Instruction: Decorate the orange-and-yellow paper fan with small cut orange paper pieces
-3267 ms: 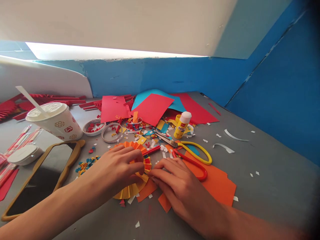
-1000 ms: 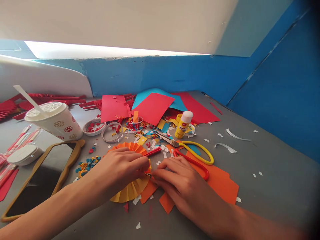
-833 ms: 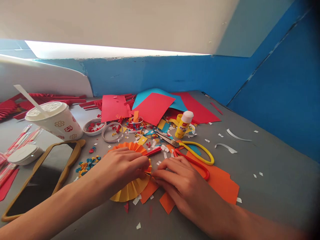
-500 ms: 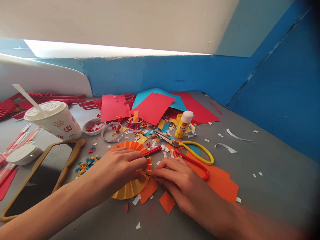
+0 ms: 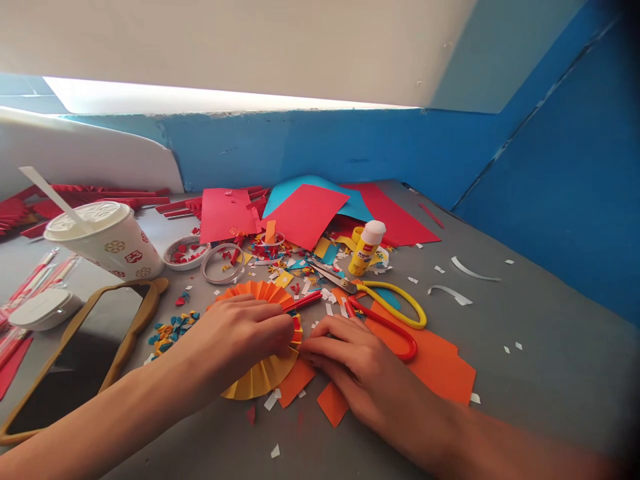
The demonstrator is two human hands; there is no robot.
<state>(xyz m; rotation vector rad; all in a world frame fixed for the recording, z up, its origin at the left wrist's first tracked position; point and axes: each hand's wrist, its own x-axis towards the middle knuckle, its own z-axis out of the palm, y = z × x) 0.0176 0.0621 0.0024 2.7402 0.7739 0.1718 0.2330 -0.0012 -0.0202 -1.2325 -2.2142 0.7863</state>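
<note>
Our left hand [image 5: 240, 340] curls over the pleated paper fan [image 5: 260, 377], though we cannot tell whether it pinches; our right hand [image 5: 355, 363] lies just beside the rim, fingers together; light, even pressure suits the fan on the grey table [image 5: 525, 400]

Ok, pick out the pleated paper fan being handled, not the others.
The orange-and-yellow pleated paper fan, under the left hand, with the right hand at its edge. The red pleated paper fans lie far left, untouched.
</note>
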